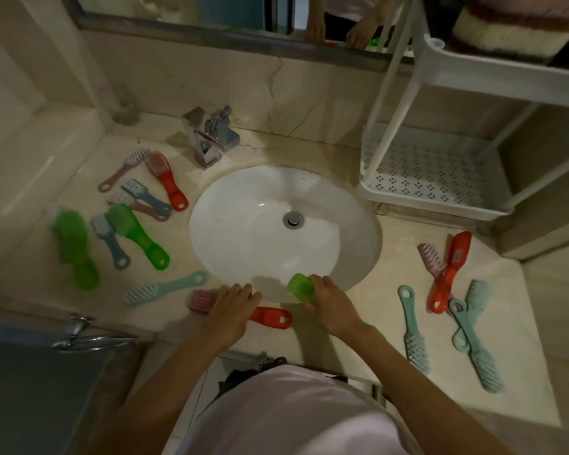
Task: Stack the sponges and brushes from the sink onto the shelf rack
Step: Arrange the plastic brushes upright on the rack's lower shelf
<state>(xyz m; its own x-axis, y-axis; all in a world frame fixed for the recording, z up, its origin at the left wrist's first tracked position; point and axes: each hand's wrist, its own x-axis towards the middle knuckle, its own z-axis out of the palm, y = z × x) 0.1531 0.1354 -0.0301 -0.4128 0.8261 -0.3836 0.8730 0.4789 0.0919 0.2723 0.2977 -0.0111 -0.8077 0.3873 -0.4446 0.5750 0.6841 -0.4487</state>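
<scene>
My right hand (pixel 332 302) grips a green brush (pixel 299 285) at the near rim of the white sink (pixel 243 224), its head pointing into the basin. My left hand (pixel 232 305) lies over a red brush (pixel 271 317) with a pink bristle head (pixel 202 301) on the counter; its fingers look curled on it, though the grip is partly hidden. Several brushes lie left of the sink, among them a green one (pixel 135 234) and a red one (pixel 168 182). Others lie to the right, including an orange-red one (pixel 450 270) and teal ones (pixel 413 326). The white shelf rack (pixel 440 205) stands at the back right.
A chrome tap (pixel 209 136) sits behind the basin. A mirror runs along the wall above. A striped towel (pixel 503 31) fills the rack's upper tier; the perforated lower tray holds nothing. A metal bracket (pixel 79 333) juts out at the lower left.
</scene>
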